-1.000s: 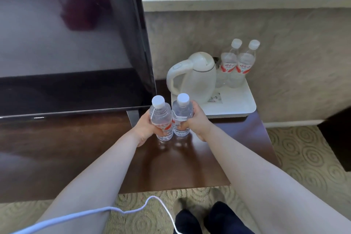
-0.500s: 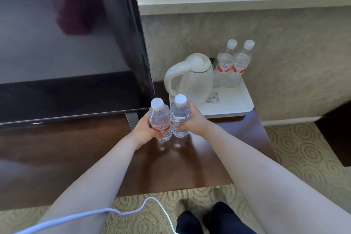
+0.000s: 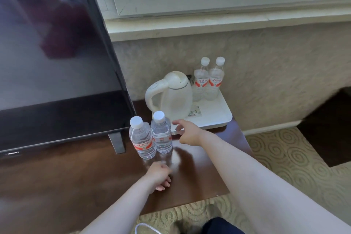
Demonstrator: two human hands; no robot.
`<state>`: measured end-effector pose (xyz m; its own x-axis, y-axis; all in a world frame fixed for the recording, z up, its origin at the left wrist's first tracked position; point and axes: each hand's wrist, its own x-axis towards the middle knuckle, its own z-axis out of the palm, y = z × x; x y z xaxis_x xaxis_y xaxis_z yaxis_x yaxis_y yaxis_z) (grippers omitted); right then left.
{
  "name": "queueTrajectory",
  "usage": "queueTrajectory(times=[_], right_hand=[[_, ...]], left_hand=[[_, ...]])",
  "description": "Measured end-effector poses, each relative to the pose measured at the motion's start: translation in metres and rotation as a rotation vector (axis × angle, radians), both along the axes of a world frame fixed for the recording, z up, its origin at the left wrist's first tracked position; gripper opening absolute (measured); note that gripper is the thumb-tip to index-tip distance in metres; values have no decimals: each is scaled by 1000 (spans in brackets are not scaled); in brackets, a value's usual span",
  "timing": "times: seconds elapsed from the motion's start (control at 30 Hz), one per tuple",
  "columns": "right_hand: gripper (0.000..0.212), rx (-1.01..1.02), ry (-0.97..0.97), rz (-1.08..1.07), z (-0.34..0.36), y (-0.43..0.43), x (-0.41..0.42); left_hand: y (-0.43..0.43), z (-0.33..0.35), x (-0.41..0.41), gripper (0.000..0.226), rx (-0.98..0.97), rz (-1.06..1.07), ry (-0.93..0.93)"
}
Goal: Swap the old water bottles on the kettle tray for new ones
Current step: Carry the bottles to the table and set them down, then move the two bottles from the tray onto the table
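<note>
Two clear water bottles with white caps and red labels stand side by side on the dark wooden desk, the left bottle (image 3: 142, 139) touching the right bottle (image 3: 161, 135). Both hands are off them. My right hand (image 3: 187, 132) hovers just right of the pair, fingers spread, over the front edge of the white kettle tray (image 3: 218, 118). My left hand (image 3: 159, 176) is nearer me, above the desk, fingers loosely curled and holding nothing. A white kettle (image 3: 170, 96) stands on the tray. Two more bottles (image 3: 209, 80) stand at the tray's back, against the wall.
A large black TV screen (image 3: 57, 53) on a stand (image 3: 116, 141) fills the left. A window sill (image 3: 228, 23) runs above the tray. The desk (image 3: 76, 176) ends at right near patterned carpet (image 3: 294, 157). A white cable (image 3: 144, 228) hangs at the bottom.
Both hands let go of the two bottles, which now stand on the desk. My left hand drew back toward me and my right hand moved right toward the tray. The camera tilted up.
</note>
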<state>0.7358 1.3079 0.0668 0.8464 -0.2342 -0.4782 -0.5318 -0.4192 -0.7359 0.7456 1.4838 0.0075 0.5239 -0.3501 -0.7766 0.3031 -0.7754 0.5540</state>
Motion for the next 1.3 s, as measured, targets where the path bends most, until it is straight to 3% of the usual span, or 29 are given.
queueTrajectory(times=[0.13, 0.33, 0.43, 0.63, 0.73, 0.9, 1.03, 1.17, 1.3], right_hand=[[37, -227, -24, 1, 14, -30, -5], [37, -615, -145, -70, 30, -77, -6], [44, -565, -218, -132, 31, -103, -8], [50, -558, -156, -81, 29, -160, -10], [51, -548, -140, -81, 31, -191, -5], [44, -514, -176, -111, 36, -228, 9], [73, -435, -206, -192, 36, -244, 27], [93, -396, -214, -156, 34, -250, 49], [85, -359, -198, -139, 30, -252, 70]], left_hand=[[-66, 31, -9, 15, -165, -287, -121], [-152, 72, 13, 19, -294, -286, -635], [-180, 77, 35, 22, -318, -251, -808], [-212, 89, 72, 42, -404, -252, -992], [-232, 96, 93, 52, -356, -241, -1083], [-263, 105, 122, 73, -265, -181, -1040], [-279, 107, 142, 87, -219, -204, -913], [-282, 106, 151, 85, -223, -186, -835], [-283, 104, 157, 79, -197, -217, -801]])
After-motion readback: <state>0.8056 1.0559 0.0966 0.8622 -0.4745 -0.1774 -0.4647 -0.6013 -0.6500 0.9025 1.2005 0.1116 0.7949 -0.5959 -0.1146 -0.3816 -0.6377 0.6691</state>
